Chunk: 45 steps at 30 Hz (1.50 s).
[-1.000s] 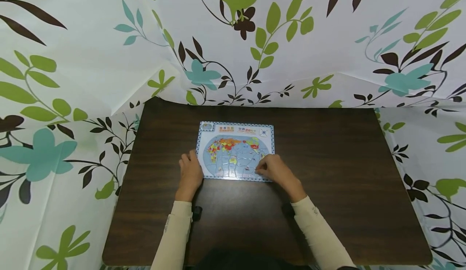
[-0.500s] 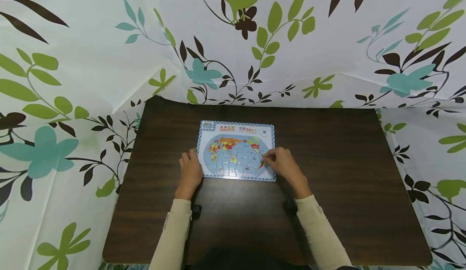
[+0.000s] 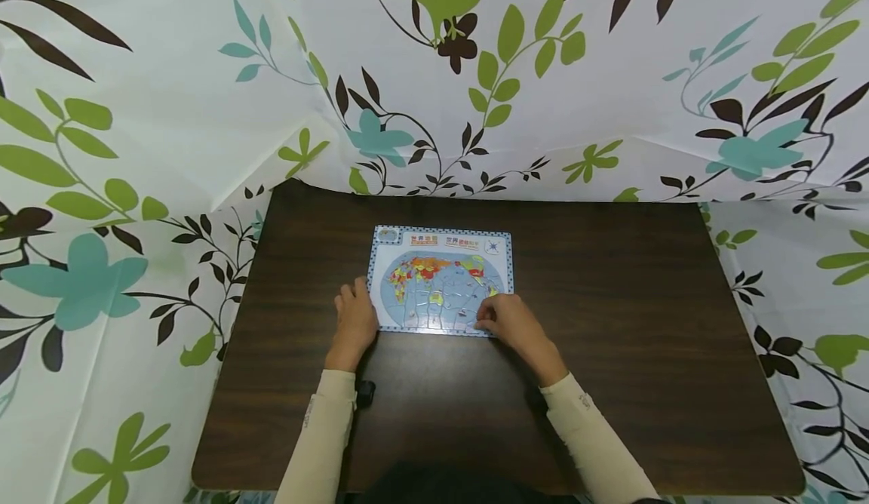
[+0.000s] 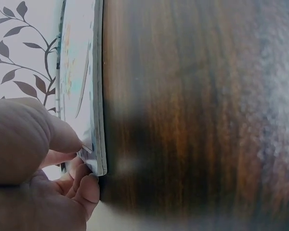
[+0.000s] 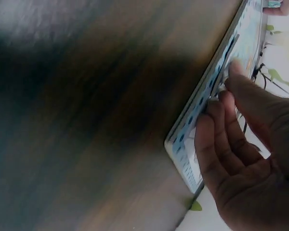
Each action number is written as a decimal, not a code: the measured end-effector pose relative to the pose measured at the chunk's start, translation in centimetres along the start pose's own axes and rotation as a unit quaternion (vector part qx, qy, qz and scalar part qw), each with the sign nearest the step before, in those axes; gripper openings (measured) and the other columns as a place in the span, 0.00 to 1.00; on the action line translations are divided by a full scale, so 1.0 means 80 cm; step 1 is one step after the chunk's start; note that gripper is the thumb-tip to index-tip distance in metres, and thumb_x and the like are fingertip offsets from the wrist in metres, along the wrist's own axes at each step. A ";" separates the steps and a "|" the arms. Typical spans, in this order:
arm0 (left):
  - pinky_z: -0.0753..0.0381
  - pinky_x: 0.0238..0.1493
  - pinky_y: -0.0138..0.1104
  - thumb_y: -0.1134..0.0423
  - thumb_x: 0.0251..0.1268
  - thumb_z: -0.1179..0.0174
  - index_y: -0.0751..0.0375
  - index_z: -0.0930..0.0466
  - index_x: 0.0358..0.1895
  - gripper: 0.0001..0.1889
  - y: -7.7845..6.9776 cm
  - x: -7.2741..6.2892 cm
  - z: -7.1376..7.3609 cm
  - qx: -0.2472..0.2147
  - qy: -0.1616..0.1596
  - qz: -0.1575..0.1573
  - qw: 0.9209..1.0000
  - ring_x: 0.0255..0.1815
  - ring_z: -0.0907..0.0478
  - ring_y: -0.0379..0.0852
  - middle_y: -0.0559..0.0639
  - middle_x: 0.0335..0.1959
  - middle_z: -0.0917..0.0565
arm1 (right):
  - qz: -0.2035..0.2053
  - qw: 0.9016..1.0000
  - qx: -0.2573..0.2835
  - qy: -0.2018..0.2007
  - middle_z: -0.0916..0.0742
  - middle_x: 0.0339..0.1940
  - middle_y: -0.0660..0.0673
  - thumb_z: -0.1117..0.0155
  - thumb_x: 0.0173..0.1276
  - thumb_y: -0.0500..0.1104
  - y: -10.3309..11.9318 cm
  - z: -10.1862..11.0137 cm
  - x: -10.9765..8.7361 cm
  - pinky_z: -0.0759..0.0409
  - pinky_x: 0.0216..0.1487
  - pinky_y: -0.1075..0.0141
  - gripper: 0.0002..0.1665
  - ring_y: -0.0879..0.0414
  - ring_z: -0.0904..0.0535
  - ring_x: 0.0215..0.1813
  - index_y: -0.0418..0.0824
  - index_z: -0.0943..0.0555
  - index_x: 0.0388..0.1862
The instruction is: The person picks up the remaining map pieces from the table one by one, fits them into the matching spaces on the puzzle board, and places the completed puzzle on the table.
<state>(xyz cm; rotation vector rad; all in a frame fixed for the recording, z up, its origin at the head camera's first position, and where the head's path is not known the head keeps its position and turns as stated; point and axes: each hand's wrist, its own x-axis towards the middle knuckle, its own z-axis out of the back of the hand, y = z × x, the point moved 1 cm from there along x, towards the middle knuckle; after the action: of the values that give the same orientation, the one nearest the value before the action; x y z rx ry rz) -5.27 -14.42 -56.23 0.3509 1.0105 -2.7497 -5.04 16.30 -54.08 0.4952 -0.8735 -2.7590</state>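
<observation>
The near right corner of the world map puzzle board (image 3: 440, 279) is covered by the right hand (image 3: 511, 321) in the head view, and the lettering along its top strip is too small to read. Both wrist views are blurred, and each shows the board edge-on only, so the map face cannot be read there. The board lies flat on the dark wood table (image 3: 611, 300), left of the table's centre and between the two hands. The left hand (image 3: 354, 315) rests at the board's near left corner; in the left wrist view the thumb (image 4: 62, 134) lies on the top face of the board (image 4: 97, 96) and the curled fingers (image 4: 84, 185) press against its corner edge, so this hand holds the corner. The right hand sits on the board's near right corner; in the right wrist view its fingertips (image 5: 216, 108) lie bent over the dotted border of the board (image 5: 202, 98) and press onto it. Whether they pinch a loose piece cannot be determined. The head view alone shows the leaf-patterned curtain (image 3: 170, 112) enclosing the table on three sides; the wrist views alone show the board's thickness and its flush contact with the table.
</observation>
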 end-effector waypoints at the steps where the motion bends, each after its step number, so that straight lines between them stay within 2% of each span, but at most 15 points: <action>1: 0.29 0.64 0.61 0.66 0.86 0.58 0.64 0.43 0.79 0.24 0.000 0.000 0.000 0.001 0.001 -0.001 1.000 0.66 0.41 0.67 0.71 0.66 0.37 | -0.003 1.000 -0.005 -0.003 0.13 0.28 0.51 0.20 0.66 0.42 0.001 -0.001 0.000 0.22 0.35 0.65 0.07 0.59 0.23 0.30 0.44 0.11 0.30; 8: 0.29 0.65 0.60 0.67 0.86 0.59 0.62 0.43 0.80 0.24 0.001 0.001 -0.003 0.012 0.006 -0.004 1.000 0.66 0.41 0.67 0.70 0.66 0.38 | -0.024 1.000 -0.013 -0.006 0.14 0.27 0.51 0.20 0.67 0.43 0.002 -0.002 -0.003 0.24 0.34 0.66 0.08 0.59 0.24 0.29 0.45 0.12 0.30; 14: 0.29 0.64 0.60 0.66 0.86 0.57 0.63 0.43 0.79 0.24 0.000 -0.002 0.000 0.000 0.000 -0.002 1.000 0.65 0.41 0.66 0.71 0.66 0.37 | -0.025 0.999 -0.032 -0.033 0.14 0.30 0.49 0.15 0.60 0.49 0.005 -0.009 -0.009 0.23 0.36 0.63 0.16 0.57 0.23 0.32 0.43 0.13 0.32; 20: 0.29 0.64 0.60 0.67 0.86 0.59 0.64 0.43 0.80 0.25 0.000 -0.005 0.000 0.003 -0.002 0.000 1.000 0.65 0.40 0.67 0.71 0.66 0.36 | -0.048 0.997 -0.029 -0.053 0.11 0.33 0.46 0.13 0.57 0.48 0.008 -0.012 -0.012 0.22 0.35 0.63 0.16 0.56 0.22 0.32 0.42 0.14 0.31; 29: 0.29 0.64 0.60 0.67 0.86 0.59 0.63 0.43 0.80 0.25 -0.002 -0.004 0.001 -0.003 0.000 0.004 1.000 0.66 0.41 0.67 0.71 0.66 0.37 | -0.072 0.996 -0.019 -0.054 0.15 0.28 0.47 0.13 0.57 0.48 0.009 -0.010 -0.007 0.28 0.32 0.64 0.18 0.55 0.24 0.30 0.42 0.16 0.28; 33: 0.29 0.67 0.60 0.66 0.87 0.60 0.62 0.42 0.79 0.24 -0.003 -0.003 -0.003 -0.006 0.008 0.014 1.000 0.68 0.40 0.66 0.69 0.67 0.37 | -0.082 0.996 -0.024 -0.038 0.16 0.28 0.48 0.13 0.58 0.47 0.008 -0.008 -0.005 0.28 0.33 0.63 0.17 0.55 0.24 0.30 0.43 0.16 0.29; 39: 0.26 0.62 0.61 0.70 0.82 0.55 0.64 0.41 0.78 0.25 -0.006 -0.006 -0.011 -0.001 0.013 0.007 1.000 0.66 0.36 0.67 0.71 0.64 0.34 | -0.090 0.996 -0.020 -0.020 0.16 0.29 0.47 0.14 0.59 0.44 0.004 -0.001 -0.007 0.27 0.32 0.64 0.14 0.55 0.24 0.30 0.42 0.15 0.31; 45: 0.25 0.65 0.62 0.70 0.82 0.54 0.65 0.39 0.76 0.24 -0.004 -0.009 -0.014 0.007 0.013 0.007 1.000 0.68 0.35 0.68 0.71 0.64 0.33 | -0.069 0.996 0.004 -0.064 0.12 0.32 0.44 0.15 0.60 0.42 0.000 0.013 -0.004 0.22 0.34 0.62 0.13 0.54 0.20 0.32 0.39 0.13 0.34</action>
<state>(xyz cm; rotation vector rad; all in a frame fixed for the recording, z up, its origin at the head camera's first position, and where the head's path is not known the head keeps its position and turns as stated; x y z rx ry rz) -4.50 -13.35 -56.66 0.3956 0.9929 -2.7480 -5.11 16.94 -53.22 0.3964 -0.9127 -2.9416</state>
